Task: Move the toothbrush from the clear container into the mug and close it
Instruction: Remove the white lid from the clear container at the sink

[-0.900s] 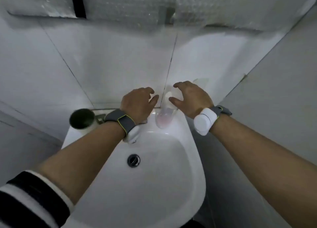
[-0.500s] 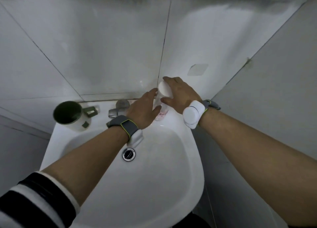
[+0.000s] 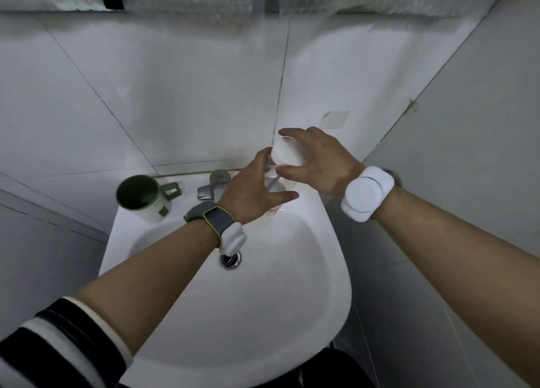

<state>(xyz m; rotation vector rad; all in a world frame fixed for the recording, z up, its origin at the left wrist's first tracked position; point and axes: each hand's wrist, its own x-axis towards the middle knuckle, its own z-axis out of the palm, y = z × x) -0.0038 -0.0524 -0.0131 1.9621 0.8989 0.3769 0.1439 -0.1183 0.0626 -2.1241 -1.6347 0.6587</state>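
The clear container (image 3: 277,187) stands on the sink's back right rim, with a white lid (image 3: 286,154) on top. My left hand (image 3: 254,190) wraps around the container's body. My right hand (image 3: 318,161) grips the white lid from above and the right. A pale toothbrush handle shows faintly inside the container, mostly hidden by my fingers. The green mug (image 3: 140,195) with a white outer wall and green handle sits open on the sink's back left corner, apart from both hands.
The white sink (image 3: 292,285) has a metal drain (image 3: 230,259) in its middle and a metal tap (image 3: 213,184) at the back between mug and container. Tiled walls close in behind and on the right.
Both hands have closed in on the container: the left now wraps its body and the right sits on the lid. The camera view shifted slightly.
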